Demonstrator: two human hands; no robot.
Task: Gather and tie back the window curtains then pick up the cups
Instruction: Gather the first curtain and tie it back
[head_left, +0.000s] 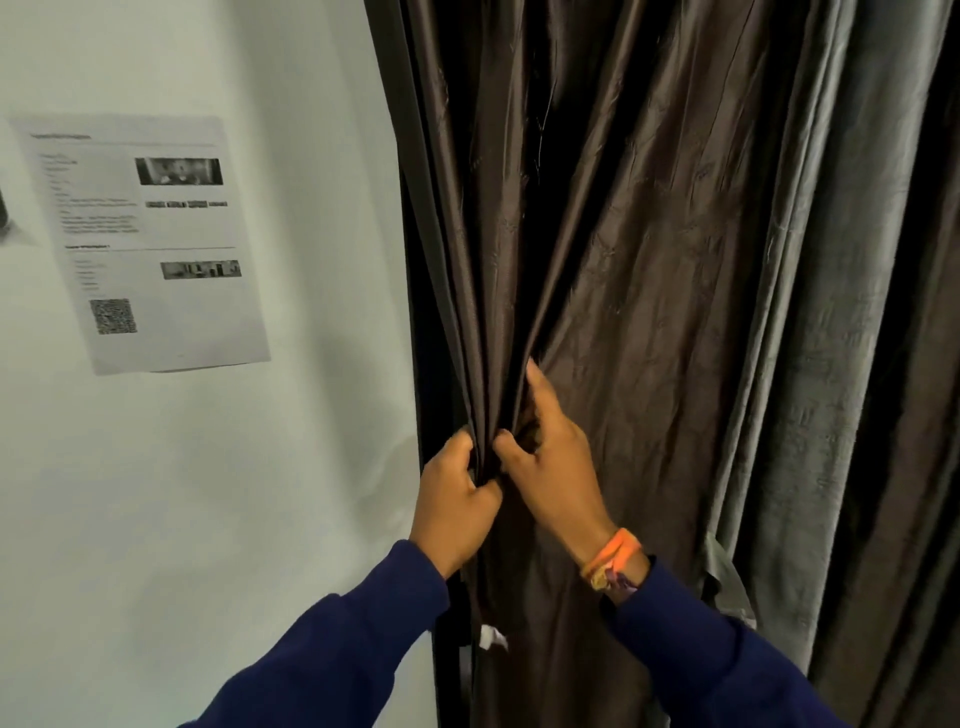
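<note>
A dark brown satin curtain (623, 218) hangs from the top of the view down past the bottom edge. Its left folds are bunched together at waist height. My left hand (454, 501) is closed around that bunch from the left. My right hand (550, 457) pinches the same folds from the right, its thumb pointing up along the cloth. An orange band sits on my right wrist. Both sleeves are dark blue. No cups are in view.
A grey velvet curtain (810, 312) hangs to the right of the brown one. A white wall (208, 493) fills the left half, with a printed paper sheet (150, 244) stuck on it. A small white tag (491, 638) shows low on the curtain.
</note>
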